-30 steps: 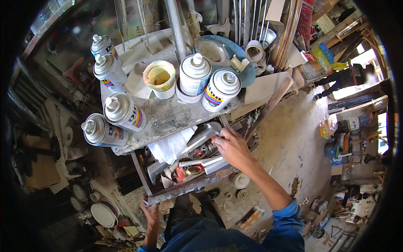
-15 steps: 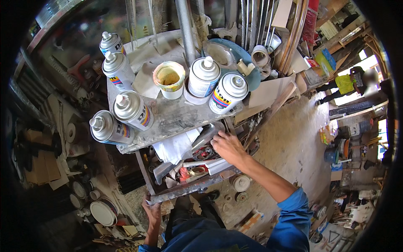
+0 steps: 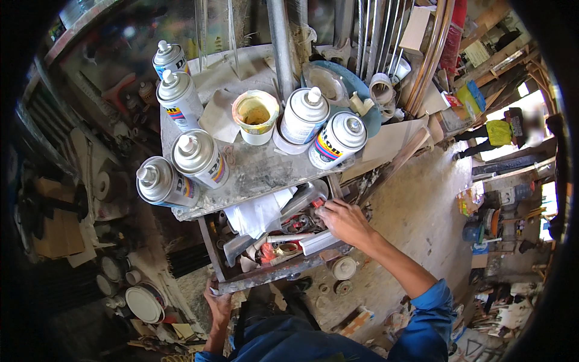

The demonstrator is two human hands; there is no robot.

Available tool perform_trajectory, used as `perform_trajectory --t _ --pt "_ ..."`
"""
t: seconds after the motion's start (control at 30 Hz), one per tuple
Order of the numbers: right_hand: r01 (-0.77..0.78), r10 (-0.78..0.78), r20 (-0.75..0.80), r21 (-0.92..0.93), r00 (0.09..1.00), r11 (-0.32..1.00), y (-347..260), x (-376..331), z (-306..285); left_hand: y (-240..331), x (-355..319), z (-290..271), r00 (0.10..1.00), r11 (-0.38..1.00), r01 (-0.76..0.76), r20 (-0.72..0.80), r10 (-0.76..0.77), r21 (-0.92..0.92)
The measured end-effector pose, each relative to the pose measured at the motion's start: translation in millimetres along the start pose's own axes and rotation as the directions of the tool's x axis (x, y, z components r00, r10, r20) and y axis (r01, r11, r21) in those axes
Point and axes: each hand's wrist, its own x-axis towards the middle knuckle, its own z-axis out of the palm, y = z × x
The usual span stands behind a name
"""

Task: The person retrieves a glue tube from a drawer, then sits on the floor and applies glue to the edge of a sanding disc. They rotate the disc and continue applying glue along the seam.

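Observation:
An open wooden drawer (image 3: 265, 276) juts out under a dusty workbench top (image 3: 253, 172). My left hand (image 3: 218, 301) is closed round the drawer's front left corner. My right hand (image 3: 345, 222) reaches into the drawer's right side, its fingers curled beside a small red object (image 3: 317, 204); whatever they pinch is mostly hidden. Within the drawer lie crumpled white paper (image 3: 256, 214), a long grey tool-like piece (image 3: 235, 248), a white strip-shaped piece (image 3: 318, 242), a tape roll (image 3: 289, 248) and other jumbled items.
Several spray cans (image 3: 202, 158) stand on the bench around a paint-stained cup (image 3: 256, 116). Behind are a blue basin (image 3: 368, 120) and upright metal rods (image 3: 386, 42). Lidded buckets (image 3: 145, 304) sit at lower left. Far right, a person in a yellow-green top (image 3: 499, 133) stands.
My right hand has shifted slightly right and nearer within the drawer, and a small red object now shows at its fingertips. My left hand stays on the drawer corner. The whole view has shifted slightly.

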Motion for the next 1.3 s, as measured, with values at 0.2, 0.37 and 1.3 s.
perform_trajectory --t 0.2,0.37,1.3 --pt "0.141 -0.184 -0.095 -0.342 0.978 0.929 0 5 7 5 2 3 0.999 0.999 -0.033 -0.002 0.033 0.015" --pt "0.063 -0.11 -0.195 -0.235 0.975 0.97 17 16 8 9 1 3 0.999 0.997 -0.048 0.002 0.048 0.059" --pt "0.103 -0.164 -0.101 -0.448 0.981 0.888 12 10 20 2 3 -1 0.998 0.996 -0.067 0.005 0.066 0.06"
